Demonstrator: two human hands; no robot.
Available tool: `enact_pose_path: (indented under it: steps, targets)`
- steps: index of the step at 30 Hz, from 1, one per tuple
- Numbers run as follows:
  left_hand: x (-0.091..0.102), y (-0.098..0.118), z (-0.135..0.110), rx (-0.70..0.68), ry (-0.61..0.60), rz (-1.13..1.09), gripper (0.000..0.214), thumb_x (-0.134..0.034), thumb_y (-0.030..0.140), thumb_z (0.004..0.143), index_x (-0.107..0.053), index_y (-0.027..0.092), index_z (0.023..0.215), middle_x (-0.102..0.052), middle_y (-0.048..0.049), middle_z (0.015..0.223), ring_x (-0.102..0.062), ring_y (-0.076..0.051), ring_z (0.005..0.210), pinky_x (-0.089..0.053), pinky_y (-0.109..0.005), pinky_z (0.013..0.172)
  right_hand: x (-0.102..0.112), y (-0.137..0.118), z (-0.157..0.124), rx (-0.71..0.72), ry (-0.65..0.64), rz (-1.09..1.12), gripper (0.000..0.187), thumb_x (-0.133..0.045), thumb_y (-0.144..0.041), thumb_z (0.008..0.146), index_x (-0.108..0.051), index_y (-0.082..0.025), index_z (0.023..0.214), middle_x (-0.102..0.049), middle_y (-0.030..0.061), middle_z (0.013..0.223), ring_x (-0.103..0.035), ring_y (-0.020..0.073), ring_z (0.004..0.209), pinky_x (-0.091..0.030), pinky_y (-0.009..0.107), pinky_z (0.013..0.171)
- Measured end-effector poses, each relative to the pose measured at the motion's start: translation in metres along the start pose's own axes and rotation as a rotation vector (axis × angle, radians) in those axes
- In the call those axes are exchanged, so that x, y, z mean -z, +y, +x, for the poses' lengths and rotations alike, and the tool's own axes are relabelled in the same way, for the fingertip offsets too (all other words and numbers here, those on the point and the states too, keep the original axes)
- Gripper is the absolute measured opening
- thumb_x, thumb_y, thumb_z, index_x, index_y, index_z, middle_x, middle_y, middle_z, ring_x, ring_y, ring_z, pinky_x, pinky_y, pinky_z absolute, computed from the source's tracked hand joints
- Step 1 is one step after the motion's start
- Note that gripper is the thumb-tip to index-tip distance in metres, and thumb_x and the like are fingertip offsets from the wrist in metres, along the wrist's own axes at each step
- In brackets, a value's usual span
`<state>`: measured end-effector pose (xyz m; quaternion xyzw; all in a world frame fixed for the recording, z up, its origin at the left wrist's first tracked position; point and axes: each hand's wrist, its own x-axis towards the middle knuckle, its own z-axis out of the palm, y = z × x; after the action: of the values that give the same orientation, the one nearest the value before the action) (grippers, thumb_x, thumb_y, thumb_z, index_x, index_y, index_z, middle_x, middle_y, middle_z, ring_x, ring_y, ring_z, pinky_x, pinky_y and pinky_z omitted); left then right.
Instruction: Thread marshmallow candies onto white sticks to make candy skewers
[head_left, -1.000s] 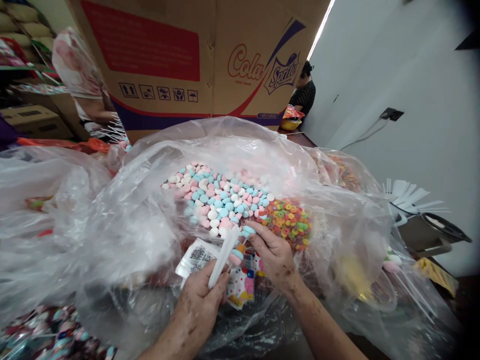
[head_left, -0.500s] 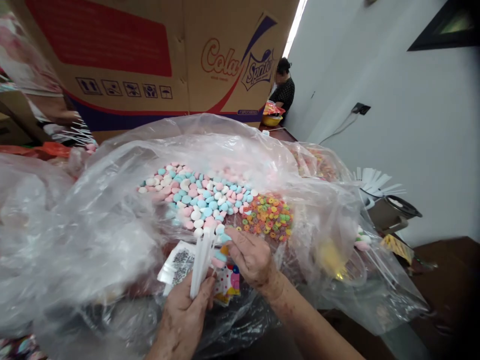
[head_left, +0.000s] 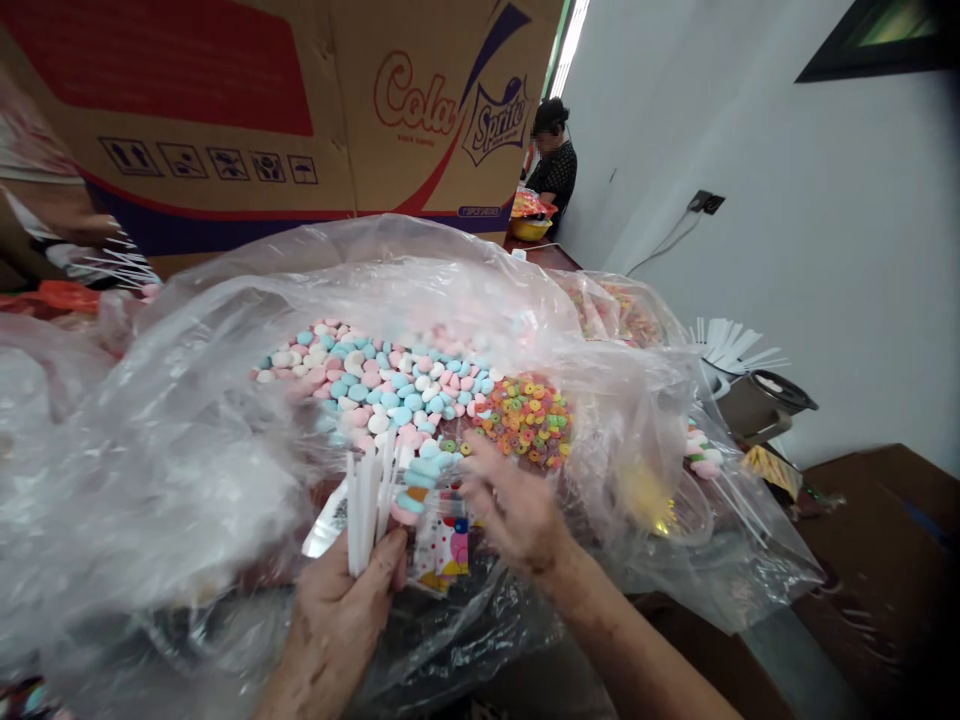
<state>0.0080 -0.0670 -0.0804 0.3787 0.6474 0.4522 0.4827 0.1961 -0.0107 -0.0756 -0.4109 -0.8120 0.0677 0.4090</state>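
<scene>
My left hand [head_left: 337, 600] is closed around a bundle of white sticks [head_left: 367, 500]. On one stick, right beside the bundle, sits a short stack of candies [head_left: 411, 500]: pink, blue and an orange ring. My right hand [head_left: 521, 505] is just right of it, blurred, its fingers apart with nothing visible between them. Ahead of the hands lies a spread of pink, blue and white button-shaped candies [head_left: 390, 385]. A heap of colourful ring candies [head_left: 529, 420] adjoins it on the right. Beneath the hands are printed packets [head_left: 442, 550], partly covered.
Clear plastic bags [head_left: 187, 480] surround the candies. A large cardboard box [head_left: 300, 110] stands behind. To the right are a dark container [head_left: 761, 405], fanned white sticks [head_left: 731, 345] and candy skewers [head_left: 705, 455]. A person [head_left: 555, 165] is at the back; another person's arm [head_left: 60, 205] shows left.
My right hand has drawn away from the candy stack, and its fingers have spread. My left hand has shifted left with the sticks, showing the stack more fully. The camera view has turned slightly.
</scene>
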Motion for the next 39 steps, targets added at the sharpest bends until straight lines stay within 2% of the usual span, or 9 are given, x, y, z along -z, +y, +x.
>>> enact_pose_path:
  steps: [3, 5, 8, 11, 15, 19, 29, 34, 39]
  targets:
    - [0.002, 0.011, 0.0, 0.003, 0.056, -0.048, 0.041, -0.073, 0.056, 0.061, -0.056, 0.02, 0.053, -0.049, 0.0056, 0.041, -0.036, -0.008, 0.03, -0.025, -0.019, 0.03, 0.026, 0.028, -0.003, -0.24, -0.023, -0.157, 0.029, -0.045, -0.023, 0.097, -0.066, -0.016, 0.115, -0.074, 0.0103, 0.109, -0.07, 0.0203, 0.096, -0.054, 0.031, 0.088]
    - [0.002, 0.014, -0.001, 0.012, 0.059, -0.05, 0.042, -0.074, 0.056, 0.059, -0.055, 0.019, 0.052, -0.05, 0.0053, 0.041, -0.036, -0.007, 0.029, -0.024, -0.018, 0.029, 0.038, 0.042, -0.005, -0.349, -0.204, -0.258, 0.025, -0.045, -0.022, 0.096, -0.069, -0.018, 0.101, -0.073, 0.0078, 0.099, -0.068, 0.0209, 0.092, -0.053, 0.033, 0.085]
    - [0.0, 0.015, -0.001, 0.043, 0.029, -0.025, 0.041, -0.072, 0.053, 0.062, -0.055, 0.018, 0.05, -0.052, 0.0044, 0.042, -0.039, -0.006, 0.03, -0.025, -0.017, 0.031, 0.039, 0.049, -0.009, -0.412, -0.46, -0.381, 0.022, -0.048, -0.022, 0.096, -0.069, -0.018, 0.094, -0.069, 0.007, 0.093, -0.065, 0.0215, 0.09, -0.049, 0.033, 0.084]
    - [0.0, 0.014, -0.001, 0.054, 0.004, -0.051, 0.04, -0.071, 0.053, 0.06, -0.054, 0.018, 0.049, -0.049, 0.0053, 0.04, -0.038, -0.006, 0.028, -0.023, -0.017, 0.031, 0.032, 0.045, -0.01, -0.412, -0.544, -0.481, 0.021, -0.05, -0.022, 0.095, -0.07, -0.017, 0.091, -0.067, 0.0085, 0.094, -0.062, 0.0218, 0.091, -0.047, 0.033, 0.085]
    - [0.005, 0.009, 0.0, 0.053, -0.009, -0.076, 0.042, -0.072, 0.053, 0.06, -0.054, 0.017, 0.048, -0.052, 0.0044, 0.042, -0.037, -0.005, 0.028, -0.022, -0.016, 0.03, 0.029, 0.042, -0.004, -0.383, -0.477, -0.466, 0.021, -0.047, -0.019, 0.095, -0.067, -0.018, 0.087, -0.064, 0.0066, 0.09, -0.06, 0.0195, 0.084, -0.045, 0.03, 0.076]
    - [0.008, 0.009, 0.0, 0.055, -0.016, -0.084, 0.041, -0.07, 0.051, 0.062, -0.052, 0.017, 0.046, -0.051, 0.0048, 0.042, -0.038, -0.004, 0.029, -0.024, -0.015, 0.032, 0.026, 0.045, 0.01, -0.216, -0.365, -0.334, 0.019, -0.045, -0.016, 0.096, -0.064, -0.018, 0.095, -0.064, 0.0057, 0.093, -0.059, 0.0183, 0.088, -0.044, 0.029, 0.08]
    - [0.007, 0.011, 0.0, 0.117, -0.023, -0.041, 0.039, -0.066, 0.051, 0.062, -0.051, 0.018, 0.046, -0.051, 0.0049, 0.039, -0.036, -0.005, 0.027, -0.025, -0.016, 0.031, -0.011, 0.042, 0.048, -0.007, -0.608, -0.453, 0.016, -0.051, -0.007, 0.093, -0.062, -0.015, 0.085, -0.066, 0.0075, 0.086, -0.056, 0.0191, 0.085, -0.041, 0.029, 0.078]
    - [0.011, 0.004, 0.002, 0.099, -0.07, -0.034, 0.037, -0.068, 0.049, 0.065, -0.053, 0.018, 0.051, -0.053, 0.0046, 0.042, -0.04, -0.006, 0.029, -0.026, -0.016, 0.031, -0.014, 0.042, 0.046, 0.06, -0.62, -0.387, 0.017, -0.05, -0.003, 0.089, -0.06, -0.016, 0.086, -0.064, 0.0069, 0.089, -0.054, 0.0186, 0.083, -0.041, 0.028, 0.075]
    - [0.01, 0.0, 0.005, 0.115, -0.085, -0.045, 0.033, -0.07, 0.049, 0.068, -0.063, 0.017, 0.071, -0.056, 0.0051, 0.045, -0.04, -0.007, 0.029, -0.026, -0.017, 0.031, -0.025, 0.051, 0.044, -0.111, -0.432, -0.138, 0.021, -0.051, 0.002, 0.078, -0.059, -0.018, 0.081, -0.065, 0.0073, 0.086, -0.056, 0.0194, 0.087, -0.044, 0.031, 0.082]
